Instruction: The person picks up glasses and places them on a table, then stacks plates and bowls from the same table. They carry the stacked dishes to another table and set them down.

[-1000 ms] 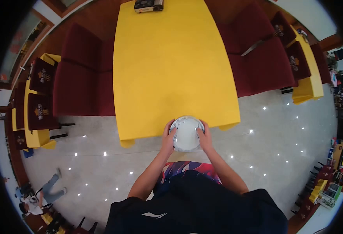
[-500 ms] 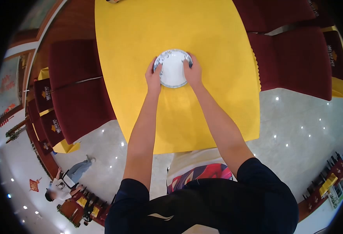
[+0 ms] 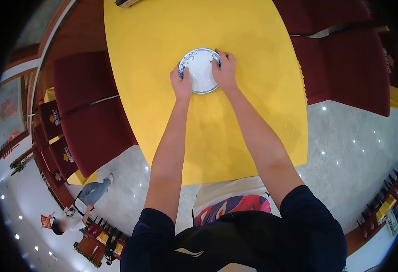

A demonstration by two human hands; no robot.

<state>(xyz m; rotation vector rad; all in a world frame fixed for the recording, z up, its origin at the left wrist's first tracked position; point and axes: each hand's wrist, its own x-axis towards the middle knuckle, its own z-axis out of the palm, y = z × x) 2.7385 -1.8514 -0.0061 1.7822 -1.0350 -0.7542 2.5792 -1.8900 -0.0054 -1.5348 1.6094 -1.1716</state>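
Note:
A round white plate point(image 3: 202, 75) with a blue patterned rim is over the yellow tablecloth point(image 3: 221, 140), straight in front of me. My left hand point(image 3: 181, 84) grips its left edge, thumb on the upper face and fingers curled round the outside. At the opposite edge my right hand point(image 3: 224, 70) holds it the same way, the thumb reaching in over the rim. Both arms stretch forward across the near part of the cloth.
Dark red chairs line the table's left side point(image 3: 90, 109) and right side point(image 3: 344, 72). At the far table edge lies a small dark object point(image 3: 127, 2). A person point(image 3: 74, 217) is on the grey floor to the lower left.
Both hands, still gripping the plate, have shifted slightly farther from me. The right hand's fingers sit more over the rim. My view has turned a little, and the person at left appears shifted right.

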